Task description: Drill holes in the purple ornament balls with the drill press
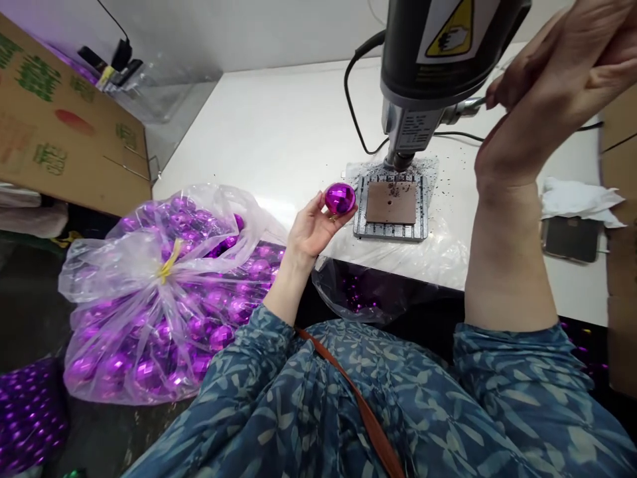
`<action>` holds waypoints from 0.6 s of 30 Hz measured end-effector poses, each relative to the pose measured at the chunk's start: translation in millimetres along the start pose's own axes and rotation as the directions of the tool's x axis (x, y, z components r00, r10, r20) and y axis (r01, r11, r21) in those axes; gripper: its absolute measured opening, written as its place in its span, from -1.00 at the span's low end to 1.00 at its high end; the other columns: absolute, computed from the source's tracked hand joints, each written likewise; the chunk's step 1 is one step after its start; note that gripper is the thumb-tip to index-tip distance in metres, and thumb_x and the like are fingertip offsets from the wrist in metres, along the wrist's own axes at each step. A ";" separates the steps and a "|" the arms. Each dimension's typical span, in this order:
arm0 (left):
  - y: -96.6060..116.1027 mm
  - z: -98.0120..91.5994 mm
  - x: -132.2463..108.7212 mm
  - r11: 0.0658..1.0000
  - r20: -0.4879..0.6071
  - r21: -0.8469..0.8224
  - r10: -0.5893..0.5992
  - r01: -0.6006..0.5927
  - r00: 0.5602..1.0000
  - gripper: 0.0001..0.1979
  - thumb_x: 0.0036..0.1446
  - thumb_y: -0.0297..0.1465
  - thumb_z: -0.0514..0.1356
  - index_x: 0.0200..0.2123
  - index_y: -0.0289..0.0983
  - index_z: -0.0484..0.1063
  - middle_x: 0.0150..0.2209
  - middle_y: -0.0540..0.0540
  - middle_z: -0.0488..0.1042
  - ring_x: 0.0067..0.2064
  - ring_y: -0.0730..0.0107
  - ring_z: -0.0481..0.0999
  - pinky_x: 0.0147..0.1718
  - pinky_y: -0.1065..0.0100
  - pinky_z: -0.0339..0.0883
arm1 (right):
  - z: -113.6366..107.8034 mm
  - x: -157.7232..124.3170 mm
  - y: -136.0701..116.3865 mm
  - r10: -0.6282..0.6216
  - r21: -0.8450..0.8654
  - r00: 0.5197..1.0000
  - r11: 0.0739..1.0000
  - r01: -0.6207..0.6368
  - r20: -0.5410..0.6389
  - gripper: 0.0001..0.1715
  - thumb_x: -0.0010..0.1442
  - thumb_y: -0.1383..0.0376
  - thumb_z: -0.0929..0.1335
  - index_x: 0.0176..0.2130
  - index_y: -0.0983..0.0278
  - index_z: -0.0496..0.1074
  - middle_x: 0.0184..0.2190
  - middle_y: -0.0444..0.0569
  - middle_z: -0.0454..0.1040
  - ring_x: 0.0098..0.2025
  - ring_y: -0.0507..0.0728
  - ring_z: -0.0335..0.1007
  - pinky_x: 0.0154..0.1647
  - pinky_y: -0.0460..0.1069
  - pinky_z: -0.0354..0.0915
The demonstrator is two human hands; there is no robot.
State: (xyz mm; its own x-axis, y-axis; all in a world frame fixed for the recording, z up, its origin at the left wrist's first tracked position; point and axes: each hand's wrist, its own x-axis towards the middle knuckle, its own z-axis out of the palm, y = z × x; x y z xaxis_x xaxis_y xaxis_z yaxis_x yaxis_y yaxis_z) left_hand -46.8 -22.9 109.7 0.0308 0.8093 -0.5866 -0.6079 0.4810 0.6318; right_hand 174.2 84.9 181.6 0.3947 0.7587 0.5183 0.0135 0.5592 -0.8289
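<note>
My left hand (312, 229) pinches a shiny purple faceted ball (340, 198) between its fingertips, just left of the drill press's small metal base plate (391, 204). My right hand (552, 73) is raised at the upper right, fingers closed round the metal lever (468, 106) of the black drill press (438, 46). The drill tip hangs above the plate, which is strewn with dark shavings. Nothing lies on the plate.
A clear plastic bag (159, 292) full of purple balls sits at my left. A second bag (368, 292) hangs under the white table's (279, 133) edge. A cardboard box (60, 119) stands far left; a phone (571, 238) and white cloth (577, 196) lie at the right.
</note>
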 end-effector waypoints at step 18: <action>-35.2 5.2 46.2 0.959 0.127 0.036 -0.284 0.282 0.950 -0.53 0.50 -0.30 -0.16 0.28 -0.27 0.35 0.03 -0.26 0.60 -0.44 0.55 0.42 -0.48 0.50 0.35 | 0.5 -1.2 -1.2 -0.077 0.021 0.997 0.997 0.077 0.018 -0.44 0.13 -0.11 0.27 -0.46 0.28 0.03 -0.69 -0.23 -0.09 -0.69 -0.22 -0.07 -0.59 -0.11 -0.19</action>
State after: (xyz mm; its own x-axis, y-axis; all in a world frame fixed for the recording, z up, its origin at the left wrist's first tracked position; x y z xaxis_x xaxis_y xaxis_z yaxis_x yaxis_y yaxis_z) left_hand -19.8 -0.7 63.0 0.3027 0.6749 -0.6730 -0.5453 0.7017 0.4585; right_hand 173.2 83.5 182.1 0.3757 0.7190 0.5847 0.0245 0.6230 -0.7818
